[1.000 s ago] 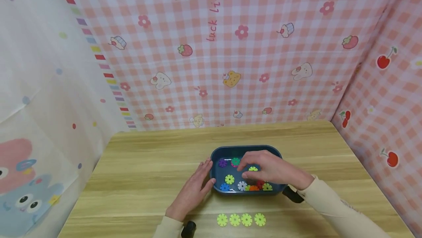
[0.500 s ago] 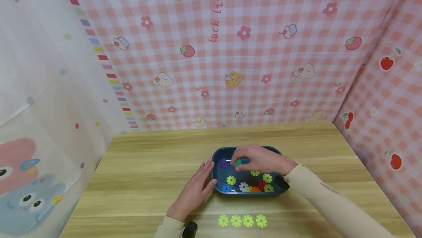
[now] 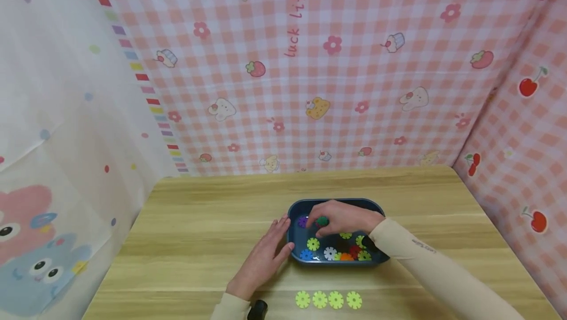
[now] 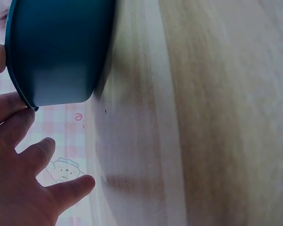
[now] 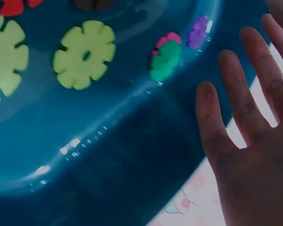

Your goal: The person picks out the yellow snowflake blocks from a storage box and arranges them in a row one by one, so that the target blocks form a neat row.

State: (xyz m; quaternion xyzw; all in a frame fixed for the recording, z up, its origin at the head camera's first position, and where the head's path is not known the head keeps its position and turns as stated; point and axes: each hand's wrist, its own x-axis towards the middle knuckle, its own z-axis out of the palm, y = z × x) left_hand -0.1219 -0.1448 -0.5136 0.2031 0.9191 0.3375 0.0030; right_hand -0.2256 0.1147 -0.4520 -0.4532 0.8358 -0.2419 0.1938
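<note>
Four yellow discs (image 3: pixel 320 300) lie before one blue tray (image 3: pixel 328 263), two hands (image 3: pixel 260 257) (image 3: pixel 343 216) at it, fingers spread.

Wood-grain table (image 3: pixel 199 221) carries dark blue tray (image 3: pixel 336 263); four yellow-green notched discs (image 3: pixel 322 297) lie in a row in front of it.

We list: tray (image 3: pixel 338 263), dark blue; discs (image 3: pixel 332 300), yellow-green, purple, green, pink, blue, white, red, orange; sleeves (image 3: pixel 407 247), cream; tabletop (image 3: pixel 208 221), wood-grained tan; backdrop (image 3: pixel 266 96), pink-and-white gingham.
</note>
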